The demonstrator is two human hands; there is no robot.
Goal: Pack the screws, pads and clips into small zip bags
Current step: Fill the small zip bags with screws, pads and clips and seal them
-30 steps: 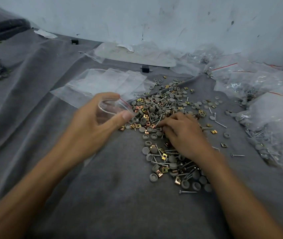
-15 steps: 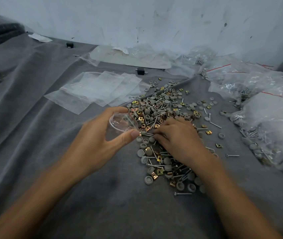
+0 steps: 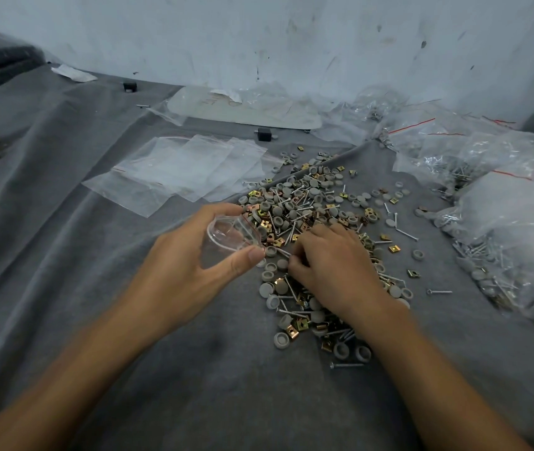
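Head view: left hand (image 3: 194,271) pinches a zip bag (image 3: 231,232) open beside the pile (image 3: 308,203); right hand (image 3: 334,265) pinches a screw (image 3: 282,252) there with curled fingers (image 3: 295,266). Next I'd drop it in.

Makeshift packing spot — scuffed wall (image 3: 259,37), grey cloth (image 3: 64,255)

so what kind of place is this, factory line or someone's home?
Probably an informal hand-packing spot, not a factory line: grey cloth as the work surface against a scuffed wall, a loose pile of screws, pads and clips, with flat empty zip bags and filled bags beside it.
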